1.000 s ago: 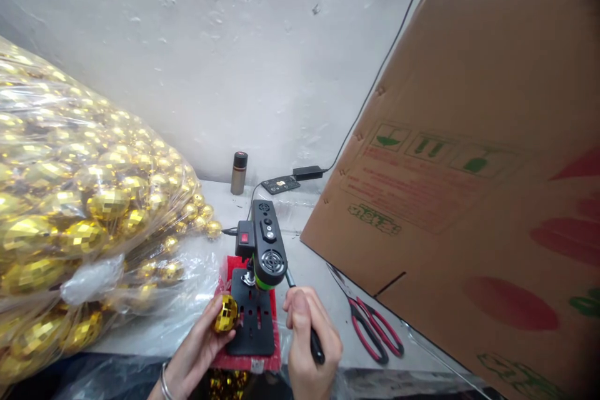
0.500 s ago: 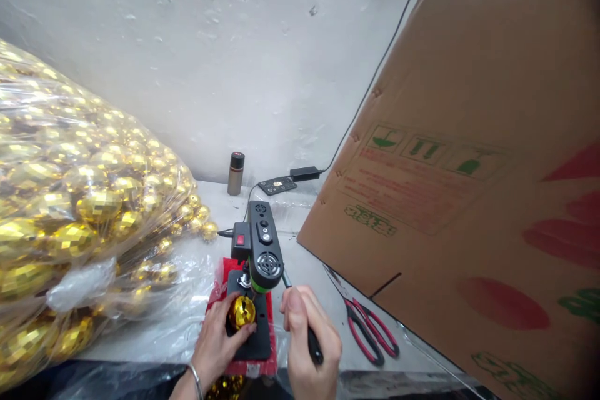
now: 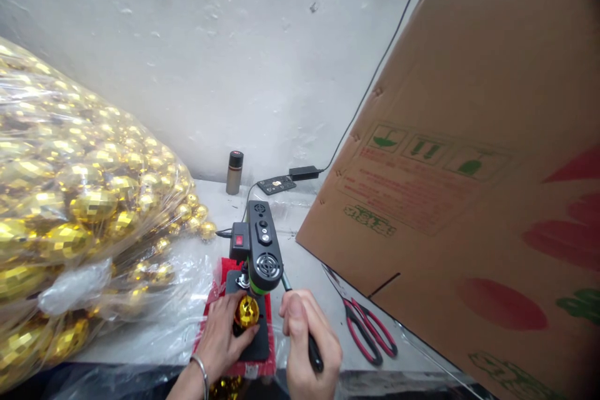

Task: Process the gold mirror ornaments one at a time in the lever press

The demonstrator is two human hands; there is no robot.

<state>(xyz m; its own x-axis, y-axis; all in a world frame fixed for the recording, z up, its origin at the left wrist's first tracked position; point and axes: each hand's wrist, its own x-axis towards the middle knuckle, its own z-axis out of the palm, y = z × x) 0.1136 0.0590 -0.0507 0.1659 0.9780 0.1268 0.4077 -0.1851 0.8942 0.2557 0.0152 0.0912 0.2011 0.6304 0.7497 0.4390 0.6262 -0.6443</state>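
A small black bench drill point(image 3: 262, 253) stands on a black base plate over a red pad point(image 3: 269, 359). My left hand point(image 3: 222, 340) is closed round a faceted gold ball point(image 3: 247, 311), pressing it onto the plate under the drill head. My right hand point(image 3: 307, 347) is wrapped round the drill's black lever handle point(image 3: 313, 350), to the right of the machine.
A large clear bag of gold balls point(image 3: 79, 212) fills the left side. A tilted cardboard box point(image 3: 469, 169) walls off the right. Red-handled scissors point(image 3: 370, 331) lie beside it. A small bottle point(image 3: 233, 172), a power adapter point(image 3: 304, 172) and a cable sit by the wall.
My left hand has carried the gold ball from the plate's left edge to under the drill head. My right hand has stayed on the lever.
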